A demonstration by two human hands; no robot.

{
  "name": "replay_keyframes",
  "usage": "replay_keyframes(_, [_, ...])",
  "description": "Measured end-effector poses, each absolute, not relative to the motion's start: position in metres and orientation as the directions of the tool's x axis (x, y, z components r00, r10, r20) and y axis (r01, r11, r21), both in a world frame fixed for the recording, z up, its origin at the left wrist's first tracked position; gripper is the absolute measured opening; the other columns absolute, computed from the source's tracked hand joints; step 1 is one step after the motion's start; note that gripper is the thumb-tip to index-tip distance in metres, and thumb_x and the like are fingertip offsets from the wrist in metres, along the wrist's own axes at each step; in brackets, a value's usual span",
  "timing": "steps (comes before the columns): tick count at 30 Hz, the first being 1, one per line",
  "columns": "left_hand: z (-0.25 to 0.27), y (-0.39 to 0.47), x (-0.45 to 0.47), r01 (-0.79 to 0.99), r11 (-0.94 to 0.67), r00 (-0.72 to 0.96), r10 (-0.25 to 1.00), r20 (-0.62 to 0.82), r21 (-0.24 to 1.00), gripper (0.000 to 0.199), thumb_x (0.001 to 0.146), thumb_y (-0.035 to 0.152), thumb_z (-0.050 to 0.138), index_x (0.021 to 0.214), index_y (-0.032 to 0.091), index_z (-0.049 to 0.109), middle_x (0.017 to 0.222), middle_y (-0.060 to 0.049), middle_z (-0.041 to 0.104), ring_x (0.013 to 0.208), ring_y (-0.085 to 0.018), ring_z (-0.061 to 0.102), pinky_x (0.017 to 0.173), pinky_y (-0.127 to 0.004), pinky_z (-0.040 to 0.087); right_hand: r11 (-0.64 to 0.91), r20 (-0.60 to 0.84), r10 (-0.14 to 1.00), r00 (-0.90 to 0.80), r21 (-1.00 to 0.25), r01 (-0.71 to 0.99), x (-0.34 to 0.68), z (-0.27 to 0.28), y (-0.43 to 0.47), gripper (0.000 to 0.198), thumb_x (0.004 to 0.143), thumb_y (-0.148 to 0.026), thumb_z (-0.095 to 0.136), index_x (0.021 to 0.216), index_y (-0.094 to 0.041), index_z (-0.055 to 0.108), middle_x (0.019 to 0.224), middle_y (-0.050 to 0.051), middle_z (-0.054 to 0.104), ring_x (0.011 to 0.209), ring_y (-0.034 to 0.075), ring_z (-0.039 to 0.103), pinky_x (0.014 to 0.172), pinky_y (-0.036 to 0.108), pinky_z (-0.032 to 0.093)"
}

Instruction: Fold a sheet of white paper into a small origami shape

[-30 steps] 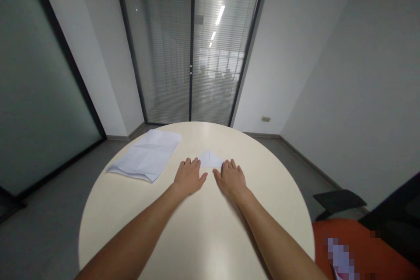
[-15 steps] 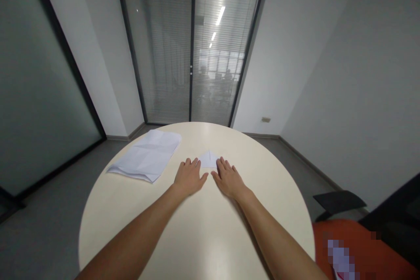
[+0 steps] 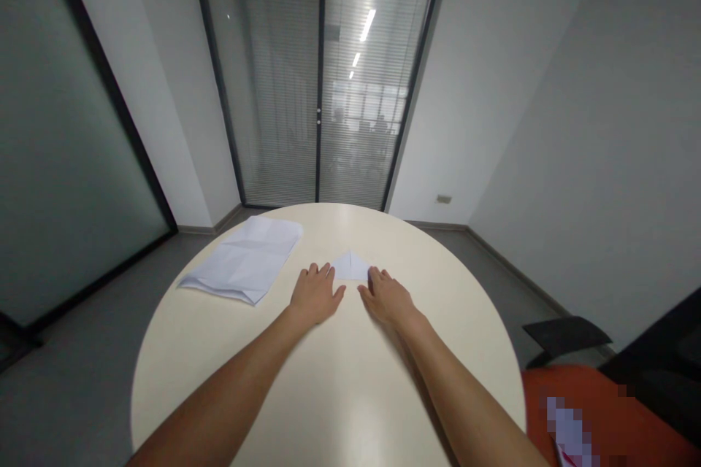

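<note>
A small folded piece of white paper point(image 3: 351, 266), pointed at the far end with a crease down its middle, lies flat on the round cream table point(image 3: 323, 394). My left hand point(image 3: 315, 295) rests at its left corner, fingers spread and thumb out to the side. At the opposite corner, the fingertips of my right hand point(image 3: 388, 297) touch the paper's edge, with the thumb apart from the fingers. Both hands lie palm down, and neither grips the paper. Fingers partly cover its two lower corners.
Creased, folded larger sheets of white paper point(image 3: 249, 259) lie at the table's left side. To the right stands an orange chair point(image 3: 618, 416) with a black armrest point(image 3: 569, 336) and a blurred item on its seat. Glass doors point(image 3: 320, 87) with blinds are beyond the table.
My right hand has slid slightly to the right, uncovering more of the small folded paper. The left hand has barely moved, and the larger sheets lie as before.
</note>
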State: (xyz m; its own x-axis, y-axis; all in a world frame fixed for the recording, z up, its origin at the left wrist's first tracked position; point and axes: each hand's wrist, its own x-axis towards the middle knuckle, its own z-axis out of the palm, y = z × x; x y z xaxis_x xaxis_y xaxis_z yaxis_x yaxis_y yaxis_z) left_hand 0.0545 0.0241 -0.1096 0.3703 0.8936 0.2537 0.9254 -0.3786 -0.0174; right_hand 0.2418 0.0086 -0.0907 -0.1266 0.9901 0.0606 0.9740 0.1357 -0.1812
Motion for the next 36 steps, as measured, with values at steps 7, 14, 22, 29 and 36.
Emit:
replay_keyframes(7, [-0.107, 0.025, 0.053, 0.923, -0.386, 0.375, 0.895, 0.242, -0.002, 0.049, 0.1, 0.045, 0.042, 0.135, 0.014, 0.057, 0.14, -0.015, 0.058, 0.122, -0.035, 0.05, 0.096, -0.047, 0.041, 0.008, 0.033, 0.999, -0.006, -0.068, 0.998, 0.251, -0.079, 0.009, 0.032, 0.098, -0.036, 0.049, 0.115, -0.015, 0.067, 0.109, 0.018, 0.072, 0.098, 0.031, 0.07, 0.078, 0.036, 0.049])
replay_keyframes(14, [-0.107, 0.026, 0.05, 0.914, -0.403, 0.384, 0.894, 0.232, 0.042, 0.045, 0.1, 0.043, 0.044, 0.131, 0.014, 0.059, 0.136, -0.017, 0.06, 0.121, -0.036, 0.051, 0.093, -0.047, 0.044, 0.08, 0.088, 0.994, -0.066, -0.175, 0.981, 0.276, -0.076, 0.02, 0.024, 0.09, -0.024, 0.06, 0.107, -0.023, 0.077, 0.105, 0.012, 0.077, 0.099, 0.027, 0.071, 0.079, 0.031, 0.048])
replay_keyframes(22, [-0.107, 0.032, 0.044, 0.908, -0.412, 0.381, 0.886, 0.264, 0.072, 0.03, 0.099, 0.029, 0.046, 0.118, 0.019, 0.067, 0.126, -0.012, 0.066, 0.113, -0.031, 0.056, 0.089, -0.042, 0.047, 0.224, 0.158, 0.969, -0.188, -0.259, 0.939, 0.295, -0.088, 0.034, 0.023, 0.089, -0.025, 0.06, 0.103, -0.027, 0.078, 0.104, 0.004, 0.078, 0.094, 0.022, 0.07, 0.074, 0.027, 0.047])
replay_keyframes(29, [-0.107, 0.036, 0.041, 0.92, -0.383, 0.348, 0.893, 0.285, 0.079, 0.021, 0.097, 0.028, 0.052, 0.103, 0.019, 0.07, 0.103, -0.011, 0.073, 0.104, -0.028, 0.061, 0.083, -0.038, 0.048, 0.211, 0.158, 0.972, -0.174, -0.265, 0.941, 0.294, -0.086, 0.033, 0.023, 0.09, -0.026, 0.056, 0.092, -0.025, 0.078, 0.101, 0.005, 0.077, 0.089, 0.02, 0.069, 0.068, 0.025, 0.041])
replay_keyframes(36, [-0.104, 0.035, 0.041, 0.928, -0.358, 0.319, 0.906, 0.277, 0.102, 0.024, 0.099, 0.031, 0.05, 0.105, 0.023, 0.071, 0.102, -0.008, 0.073, 0.102, -0.026, 0.063, 0.084, -0.035, 0.048, 0.202, 0.145, 0.975, -0.168, -0.261, 0.944, 0.294, -0.085, 0.034, 0.022, 0.093, -0.029, 0.054, 0.096, -0.023, 0.075, 0.099, 0.005, 0.076, 0.09, 0.019, 0.067, 0.068, 0.024, 0.04])
